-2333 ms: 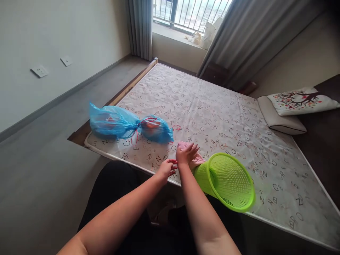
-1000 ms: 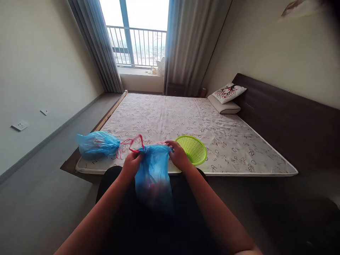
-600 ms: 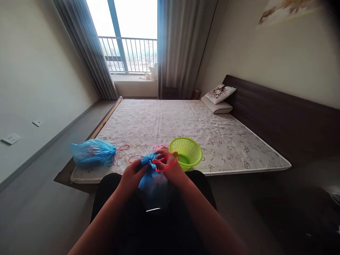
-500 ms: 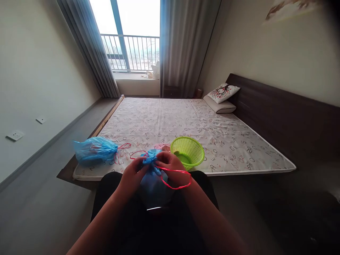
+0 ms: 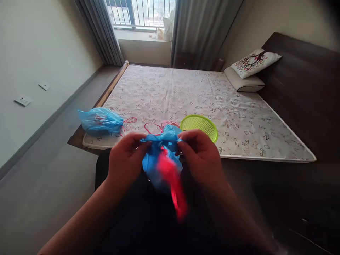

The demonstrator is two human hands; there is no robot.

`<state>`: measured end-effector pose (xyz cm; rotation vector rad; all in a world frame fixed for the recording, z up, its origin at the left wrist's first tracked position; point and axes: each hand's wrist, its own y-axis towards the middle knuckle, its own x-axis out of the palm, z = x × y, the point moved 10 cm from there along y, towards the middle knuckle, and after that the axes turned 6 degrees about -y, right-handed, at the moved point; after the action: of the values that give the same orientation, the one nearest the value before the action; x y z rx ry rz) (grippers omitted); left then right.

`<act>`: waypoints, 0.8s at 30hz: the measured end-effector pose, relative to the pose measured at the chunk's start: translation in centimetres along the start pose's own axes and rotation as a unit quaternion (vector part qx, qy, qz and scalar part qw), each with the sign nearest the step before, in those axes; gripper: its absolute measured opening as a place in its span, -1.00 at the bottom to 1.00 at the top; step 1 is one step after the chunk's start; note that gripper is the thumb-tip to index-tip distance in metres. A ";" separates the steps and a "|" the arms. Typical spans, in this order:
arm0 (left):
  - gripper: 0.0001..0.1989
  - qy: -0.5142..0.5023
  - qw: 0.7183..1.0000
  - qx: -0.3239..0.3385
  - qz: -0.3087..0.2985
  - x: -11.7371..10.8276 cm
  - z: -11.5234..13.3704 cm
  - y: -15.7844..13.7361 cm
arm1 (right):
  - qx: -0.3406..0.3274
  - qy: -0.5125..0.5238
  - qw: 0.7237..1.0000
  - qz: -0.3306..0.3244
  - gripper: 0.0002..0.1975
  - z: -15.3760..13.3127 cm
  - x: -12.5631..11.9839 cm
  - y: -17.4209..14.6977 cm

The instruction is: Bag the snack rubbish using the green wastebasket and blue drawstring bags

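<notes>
Over my lap hangs a blue plastic bag [image 5: 154,164], its gathered top stretched between my two hands. My left hand [image 5: 127,152] pinches one side of the twisted top, and my right hand [image 5: 202,152] pinches the other side. A red plastic string [image 5: 175,194] dangles from the front of the bag, smeared by motion. Beyond my hands lies another stretch of red string. A green plastic basket [image 5: 198,124] sits tilted on the mattress just past my right hand. Something pink [image 5: 170,124] lies beside it, mostly hidden behind the bag.
A second blue plastic bag [image 5: 102,121], tied with red string, rests at the mattress's near left corner. The patterned mattress [image 5: 170,88] spreads ahead. Pillows [image 5: 255,63] lean by the dark headboard [image 5: 300,81]. A window and grey curtains [image 5: 99,28] stand beyond.
My hands have moved apart, pulling the bag's top out sideways. The red string that looped over my right wrist now swings down in front of the bag. The view has tilted downward.
</notes>
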<state>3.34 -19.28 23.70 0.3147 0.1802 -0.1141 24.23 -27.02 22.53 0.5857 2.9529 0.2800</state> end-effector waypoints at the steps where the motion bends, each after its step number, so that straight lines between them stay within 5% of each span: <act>1: -0.84 0.003 1.000 0.012 0.012 -0.4 0.1 0.1 | -0.015 -0.010 1.000 0.018 -0.89 -0.3 -0.4 0.0; 5: -0.84 0.027 0.997 0.052 0.042 -1.1 -0.3 0.7 | -0.093 -0.080 0.990 0.076 -0.96 -1.2 -1.8 0.5; 11: -0.79 0.017 0.998 0.061 -0.012 1.1 -1.5 2.1 | -0.187 -0.185 0.963 0.049 -0.70 -1.9 -2.1 2.3; 15: -0.81 0.002 0.998 0.053 -0.038 3.1 -2.4 3.7 | -0.089 -0.067 0.993 -0.030 -0.79 2.3 -1.0 6.2; 19: -0.82 -0.021 0.999 0.017 -0.037 4.8 -4.6 6.6 | 0.023 -0.003 0.990 -0.138 -0.57 6.9 2.0 9.3; 24: -0.83 -0.079 0.995 0.022 -0.049 5.6 -7.1 10.7 | -0.001 -0.094 0.987 -0.133 -0.78 7.6 3.2 11.7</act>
<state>9.21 -7.41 19.11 0.3392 0.0356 -0.2400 26.77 -13.94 17.21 0.1983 2.8029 0.1879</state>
